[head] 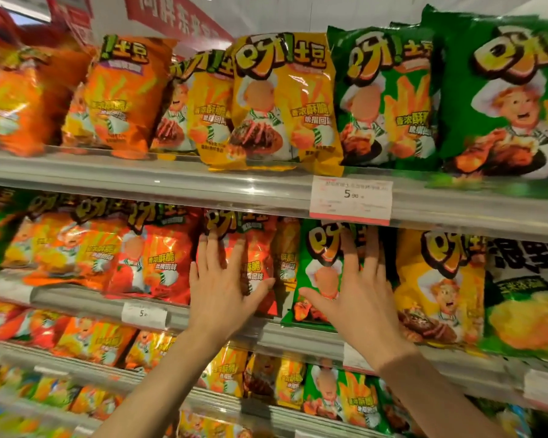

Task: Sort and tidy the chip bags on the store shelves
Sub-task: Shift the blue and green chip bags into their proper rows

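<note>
Both my hands are raised to the second shelf [310, 338]. My left hand [222, 282] lies flat, fingers spread, on the front of a red chip bag [260, 248]. My right hand [358, 289] rests open against a green chip bag [317, 267] that stands just right of the red one. A narrow yellow bag [287, 248] shows in the gap between the two. Neither hand is closed around a bag.
The top shelf [171, 181] carries orange, yellow and green bags, with a price tag [351, 200] on its rail. A yellow bag [440, 286] and a green corn-snack bag [525, 298] stand right of my hands. Lower shelves hold more mixed bags.
</note>
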The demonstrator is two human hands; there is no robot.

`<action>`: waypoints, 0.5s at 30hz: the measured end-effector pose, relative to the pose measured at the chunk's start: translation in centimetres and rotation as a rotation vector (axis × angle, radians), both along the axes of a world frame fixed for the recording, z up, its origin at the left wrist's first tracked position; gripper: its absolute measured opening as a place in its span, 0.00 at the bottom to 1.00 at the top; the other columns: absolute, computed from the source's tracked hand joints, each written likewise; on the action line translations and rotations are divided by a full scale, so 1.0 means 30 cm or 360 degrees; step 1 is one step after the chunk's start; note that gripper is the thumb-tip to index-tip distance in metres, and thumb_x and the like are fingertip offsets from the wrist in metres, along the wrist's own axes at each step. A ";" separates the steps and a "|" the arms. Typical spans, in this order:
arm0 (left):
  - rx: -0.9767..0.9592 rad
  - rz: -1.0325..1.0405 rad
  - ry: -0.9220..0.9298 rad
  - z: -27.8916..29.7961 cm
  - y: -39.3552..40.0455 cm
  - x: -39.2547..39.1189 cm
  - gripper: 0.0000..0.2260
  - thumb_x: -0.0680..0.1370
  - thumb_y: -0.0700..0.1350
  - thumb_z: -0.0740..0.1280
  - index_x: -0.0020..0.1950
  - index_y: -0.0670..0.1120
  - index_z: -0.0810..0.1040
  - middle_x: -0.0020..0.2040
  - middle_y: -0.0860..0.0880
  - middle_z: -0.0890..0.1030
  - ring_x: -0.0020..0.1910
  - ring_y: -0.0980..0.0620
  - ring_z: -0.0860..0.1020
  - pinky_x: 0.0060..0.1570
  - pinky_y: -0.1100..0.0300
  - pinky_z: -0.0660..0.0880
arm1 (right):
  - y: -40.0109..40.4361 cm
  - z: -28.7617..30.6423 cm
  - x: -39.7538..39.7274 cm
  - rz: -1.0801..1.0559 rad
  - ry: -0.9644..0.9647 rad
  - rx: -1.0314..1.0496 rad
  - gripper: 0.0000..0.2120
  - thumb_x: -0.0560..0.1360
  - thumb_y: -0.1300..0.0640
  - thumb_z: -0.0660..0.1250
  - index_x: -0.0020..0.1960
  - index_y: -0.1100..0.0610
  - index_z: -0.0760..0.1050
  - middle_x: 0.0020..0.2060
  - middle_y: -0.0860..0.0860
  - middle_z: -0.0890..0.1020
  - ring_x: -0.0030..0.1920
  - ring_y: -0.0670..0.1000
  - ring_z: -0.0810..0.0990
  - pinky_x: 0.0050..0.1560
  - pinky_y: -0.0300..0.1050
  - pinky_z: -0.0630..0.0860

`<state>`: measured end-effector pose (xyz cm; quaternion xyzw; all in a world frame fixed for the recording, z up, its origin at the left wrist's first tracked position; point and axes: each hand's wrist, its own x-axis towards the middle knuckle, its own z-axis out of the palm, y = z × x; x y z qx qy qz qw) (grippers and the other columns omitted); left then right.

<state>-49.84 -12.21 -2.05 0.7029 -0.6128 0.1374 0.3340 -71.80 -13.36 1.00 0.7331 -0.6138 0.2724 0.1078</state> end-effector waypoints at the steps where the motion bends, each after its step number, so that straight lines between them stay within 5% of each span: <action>1: -0.0009 -0.0003 0.0009 0.001 0.001 -0.001 0.41 0.73 0.75 0.54 0.78 0.51 0.63 0.80 0.37 0.56 0.81 0.38 0.50 0.73 0.36 0.62 | -0.007 -0.003 -0.004 0.0011 -0.0021 -0.0024 0.51 0.64 0.25 0.66 0.75 0.56 0.59 0.67 0.64 0.69 0.63 0.66 0.74 0.54 0.58 0.78; 6: -0.0010 0.0027 -0.0044 -0.026 0.016 -0.002 0.40 0.73 0.76 0.56 0.77 0.52 0.64 0.79 0.37 0.58 0.80 0.38 0.53 0.70 0.37 0.64 | -0.025 -0.021 -0.028 0.0068 -0.0097 -0.0097 0.53 0.64 0.32 0.74 0.78 0.55 0.55 0.73 0.63 0.60 0.69 0.66 0.68 0.61 0.60 0.75; 15: -0.0055 -0.0077 -0.0159 -0.036 0.022 0.010 0.40 0.74 0.77 0.55 0.78 0.54 0.66 0.80 0.38 0.59 0.79 0.39 0.56 0.66 0.38 0.66 | -0.003 -0.013 -0.011 -0.0049 -0.0097 0.0003 0.50 0.69 0.32 0.70 0.78 0.52 0.48 0.72 0.62 0.60 0.70 0.64 0.64 0.65 0.58 0.71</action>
